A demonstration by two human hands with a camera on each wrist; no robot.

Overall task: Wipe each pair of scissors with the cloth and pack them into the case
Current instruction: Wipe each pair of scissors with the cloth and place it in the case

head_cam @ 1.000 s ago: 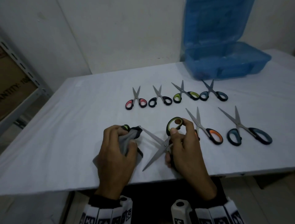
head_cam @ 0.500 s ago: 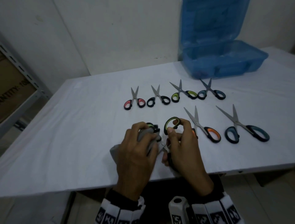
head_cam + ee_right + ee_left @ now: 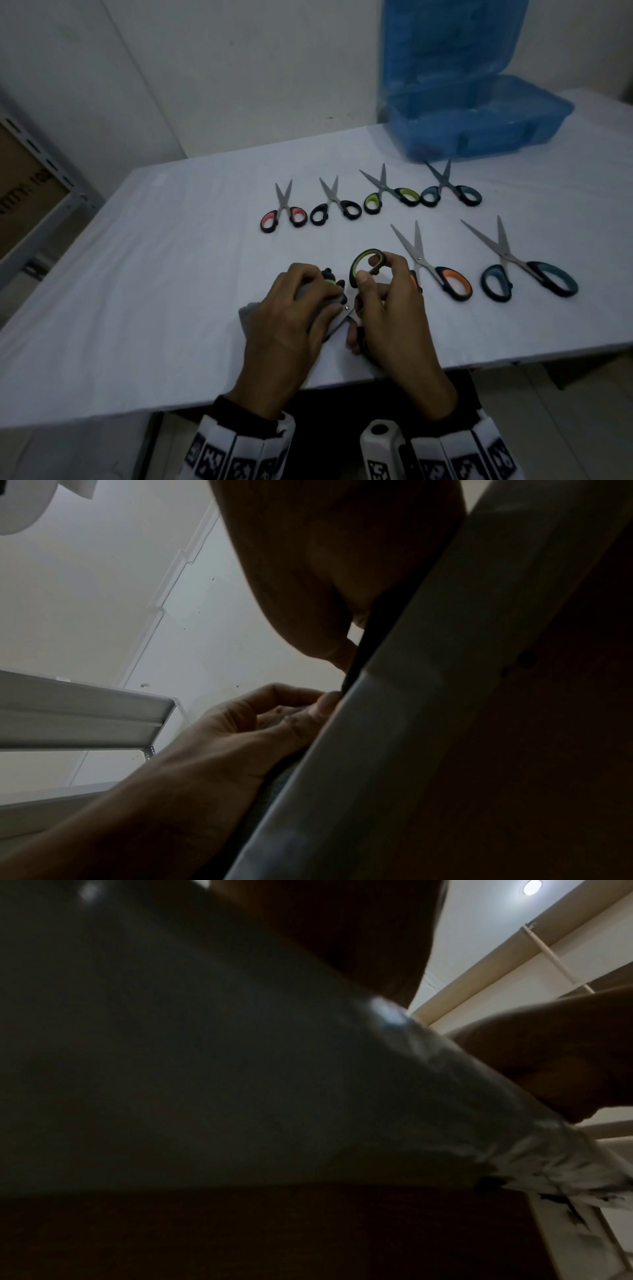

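Near the table's front edge my right hand (image 3: 380,294) grips the green-handled scissors (image 3: 366,265) by their handle loop, blades pointing toward my left. My left hand (image 3: 305,305) holds the grey cloth (image 3: 246,313) bunched round the blades close to the pivot, so the blades are mostly hidden. Two large pairs, orange-handled (image 3: 452,284) and teal-handled (image 3: 548,279), lie to the right. Behind them is a row of small scissors: red (image 3: 284,217), black (image 3: 337,212), green (image 3: 394,197) and blue (image 3: 452,195). The open blue case (image 3: 479,116) stands at the back right. Both wrist views are dark.
The white table (image 3: 154,274) ends just under my wrists. A metal shelf (image 3: 44,192) with a cardboard box stands off the table's left side. A white wall runs behind.
My left hand with the cloth has slid right along the blades, from their tips up to the pivot beside my right hand. The right hand has kept its hold.
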